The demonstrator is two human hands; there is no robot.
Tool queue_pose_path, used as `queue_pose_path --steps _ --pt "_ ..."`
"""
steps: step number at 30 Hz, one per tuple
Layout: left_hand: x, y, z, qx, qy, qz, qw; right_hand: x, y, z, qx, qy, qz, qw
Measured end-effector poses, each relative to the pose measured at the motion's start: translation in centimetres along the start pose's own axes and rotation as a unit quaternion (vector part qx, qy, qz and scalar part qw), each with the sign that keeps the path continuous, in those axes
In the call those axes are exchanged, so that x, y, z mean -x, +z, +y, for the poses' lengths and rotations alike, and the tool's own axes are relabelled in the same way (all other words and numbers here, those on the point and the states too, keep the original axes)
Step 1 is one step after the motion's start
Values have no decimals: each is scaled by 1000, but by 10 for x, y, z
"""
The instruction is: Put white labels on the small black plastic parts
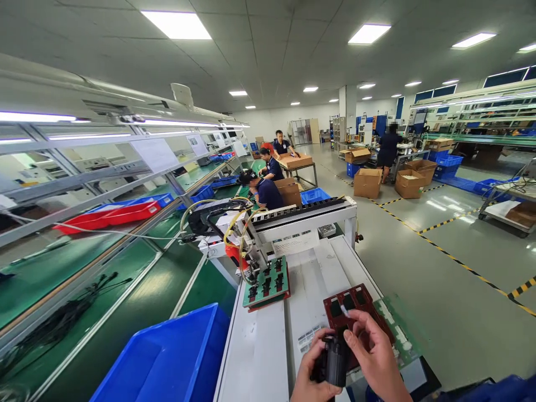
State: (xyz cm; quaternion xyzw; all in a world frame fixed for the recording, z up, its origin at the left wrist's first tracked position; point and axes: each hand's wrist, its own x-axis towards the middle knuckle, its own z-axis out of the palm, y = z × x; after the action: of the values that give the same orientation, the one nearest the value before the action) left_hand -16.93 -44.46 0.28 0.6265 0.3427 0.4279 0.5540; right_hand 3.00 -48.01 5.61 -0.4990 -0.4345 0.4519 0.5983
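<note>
- Factory floor under strip lights: a white workbench [259,346] runs ahead, green conveyor belts off to the left, and seated co-workers [268,187] further up the line.
- Both hands meet low at the bench's near edge around a small black cylindrical part [335,360], matt and plastic-looking, its long axis roughly upright.
- Left hand [312,371] is wrapped about the part's left side and base, fingers curled closed on it.
- Right hand [374,357] pinches the part's top from the right with thumb and forefinger, so it is gripping too.
- Just beyond the right hand's fingertips, touching-close, lies a dark red fixture tray [355,312] with rectangular pockets, flat on the bench; the right hand is the nearer one to it.
- Further ahead and left of both hands sits a green fixture board [268,282] under a cabled machine head [251,251].
- Left of the left hand stands a glossy blue plastic bin [167,357].
</note>
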Motion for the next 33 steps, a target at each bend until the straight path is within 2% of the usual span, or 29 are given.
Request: queue_pose_path --steps 1,3,5,7,11,16,24,33 --pt "-1 -4 2 -46 33 18 998 3 -2 -1 23 -16 9 1000" --pt "-2 -11 4 -114 52 47 991 9 -3 -5 36 -25 -24 999" --pt "-2 -16 6 -167 49 79 982 13 -1 -8 43 3 -86 995" --pt "-2 -19 10 -199 39 99 974 14 2 -9 68 37 -117 990" --pt "-1 -17 19 -213 19 110 971 13 13 -4 108 57 -109 986" --pt "-1 -12 22 -214 15 144 966 12 22 5 77 52 -90 992" --pt "-2 -8 27 -207 -14 146 967 13 23 7 92 35 -71 993" --pt "-5 -8 30 -193 -3 149 970 13 22 0 103 38 -69 992"
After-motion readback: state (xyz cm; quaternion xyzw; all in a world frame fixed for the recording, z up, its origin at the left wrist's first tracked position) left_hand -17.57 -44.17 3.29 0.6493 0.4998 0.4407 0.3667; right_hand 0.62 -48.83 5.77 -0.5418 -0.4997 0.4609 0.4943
